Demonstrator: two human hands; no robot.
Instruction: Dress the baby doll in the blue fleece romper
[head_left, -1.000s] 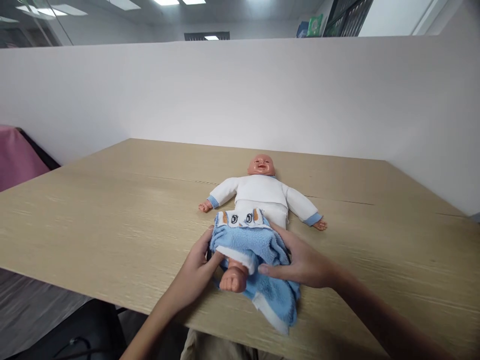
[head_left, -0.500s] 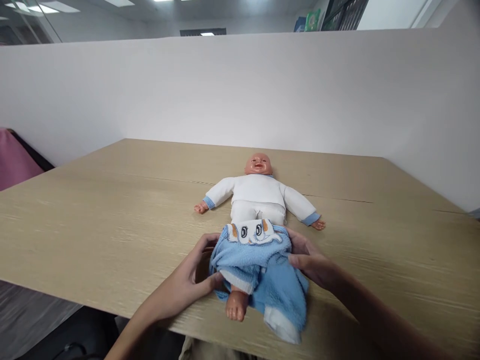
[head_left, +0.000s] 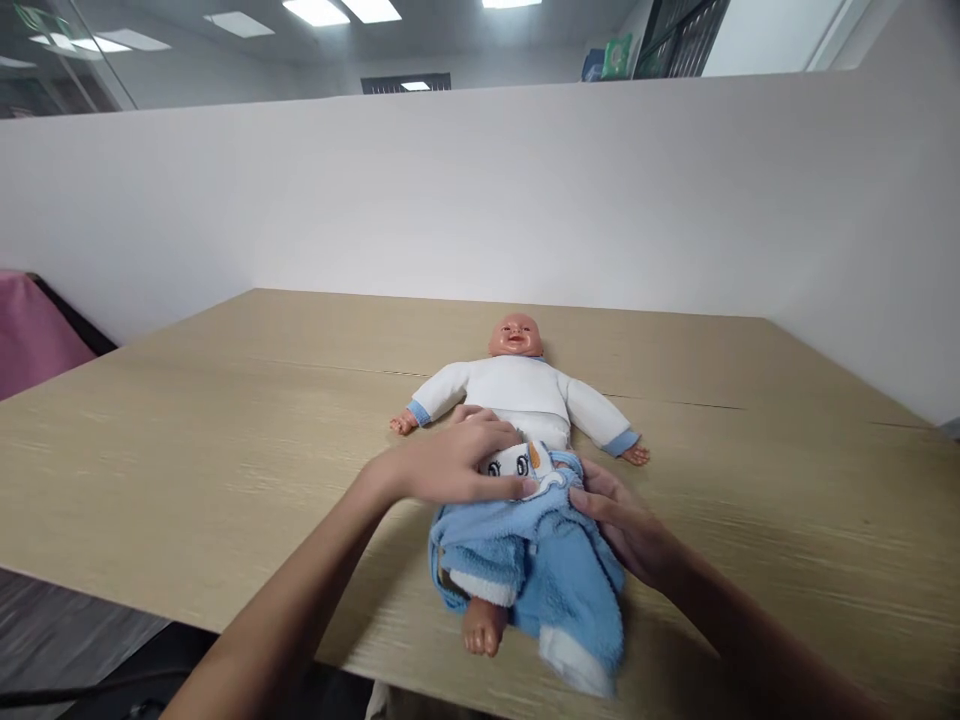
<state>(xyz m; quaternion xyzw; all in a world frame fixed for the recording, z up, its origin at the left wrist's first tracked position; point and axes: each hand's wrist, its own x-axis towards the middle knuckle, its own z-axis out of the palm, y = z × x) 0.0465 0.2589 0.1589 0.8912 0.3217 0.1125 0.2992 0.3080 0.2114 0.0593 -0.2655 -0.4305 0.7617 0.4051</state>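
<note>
A baby doll [head_left: 516, 385] in a white top lies on its back on the wooden table [head_left: 225, 420], head away from me. Blue fleece trousers [head_left: 540, 560] with a white embroidered waistband cover its legs; one bare foot sticks out near the table's front edge. My left hand [head_left: 457, 465] lies over the doll's waist, fingers curled onto the waistband. My right hand [head_left: 619, 520] grips the trousers' right side at the hip.
A white partition wall [head_left: 480, 200] runs along the back and right of the table. A pink cloth-covered thing [head_left: 34, 335] stands at the far left. The table's front edge passes just under the doll's foot.
My left hand has left the trousers' left side and come up onto the waistband. The trousers have slid higher up the doll's legs, towards the waist.
</note>
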